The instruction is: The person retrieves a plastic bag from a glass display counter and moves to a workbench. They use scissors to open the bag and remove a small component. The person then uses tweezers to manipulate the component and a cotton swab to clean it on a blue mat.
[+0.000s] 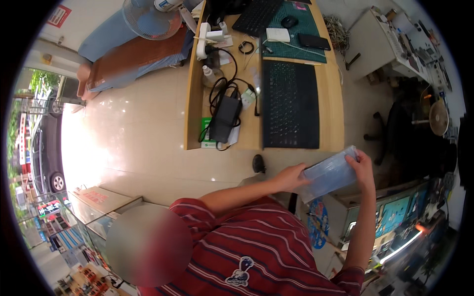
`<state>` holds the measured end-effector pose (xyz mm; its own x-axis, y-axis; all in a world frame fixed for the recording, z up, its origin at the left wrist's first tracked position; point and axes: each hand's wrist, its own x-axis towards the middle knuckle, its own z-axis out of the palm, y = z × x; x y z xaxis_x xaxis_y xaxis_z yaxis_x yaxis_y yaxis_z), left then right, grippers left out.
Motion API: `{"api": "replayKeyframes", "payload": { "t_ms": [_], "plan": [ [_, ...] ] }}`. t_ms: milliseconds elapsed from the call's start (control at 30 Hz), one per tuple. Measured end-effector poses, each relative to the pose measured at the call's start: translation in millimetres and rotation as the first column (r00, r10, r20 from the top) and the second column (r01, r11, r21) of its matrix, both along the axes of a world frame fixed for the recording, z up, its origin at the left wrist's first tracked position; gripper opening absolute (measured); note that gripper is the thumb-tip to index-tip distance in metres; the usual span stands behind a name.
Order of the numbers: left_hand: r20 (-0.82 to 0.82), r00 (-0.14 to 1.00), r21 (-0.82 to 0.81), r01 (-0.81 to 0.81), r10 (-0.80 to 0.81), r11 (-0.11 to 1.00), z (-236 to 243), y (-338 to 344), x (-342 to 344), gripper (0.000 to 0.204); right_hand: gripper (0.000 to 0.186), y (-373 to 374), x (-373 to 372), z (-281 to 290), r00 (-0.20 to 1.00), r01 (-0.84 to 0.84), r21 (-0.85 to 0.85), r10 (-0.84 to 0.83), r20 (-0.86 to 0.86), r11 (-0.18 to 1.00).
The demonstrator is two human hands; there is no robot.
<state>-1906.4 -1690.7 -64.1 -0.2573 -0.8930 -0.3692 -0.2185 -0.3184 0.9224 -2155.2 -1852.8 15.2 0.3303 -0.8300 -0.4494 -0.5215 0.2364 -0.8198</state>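
Note:
Between my two hands, off the near right corner of the desk, is a flat rectangular plastic sleeve (330,174), clear and bluish with a shiny surface. My left hand (292,178) grips its left end. At the opposite end, my right hand (363,169) holds the upper right corner, thumb on the face turned toward me. Whatever may lie inside the sleeve is too hazy to make out. Nearest to it on the desk lies a black laptop keyboard panel (290,104).
On the wooden desk (332,118) lie a black power adapter (226,118) with coiled cable, a white power strip (202,42), a phone (314,42) and a mouse (289,21) on a green mat. A reclining couch (138,59) stands at the left, a dark office chair (395,128) at the right.

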Motion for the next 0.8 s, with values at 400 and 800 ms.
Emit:
{"api": "replayKeyframes", "payload": {
  "t_ms": [400, 800],
  "plan": [
    [0.332, 0.803, 0.217, -0.575, 0.494, 0.789, -76.4, 117.7, 33.2, 0.062, 0.032, -217.7, 63.6, -91.5, 0.785, -0.6, -0.079, 0.567, -0.25, 0.796],
    [0.581, 0.0, -0.689, -0.533, 0.814, 0.491, 38.6, 26.1, 167.1, 0.022, 0.062, -191.4, 87.5, -140.3, 0.944, -0.329, -0.571, 0.25, -0.215, 0.752]
  ]
}}
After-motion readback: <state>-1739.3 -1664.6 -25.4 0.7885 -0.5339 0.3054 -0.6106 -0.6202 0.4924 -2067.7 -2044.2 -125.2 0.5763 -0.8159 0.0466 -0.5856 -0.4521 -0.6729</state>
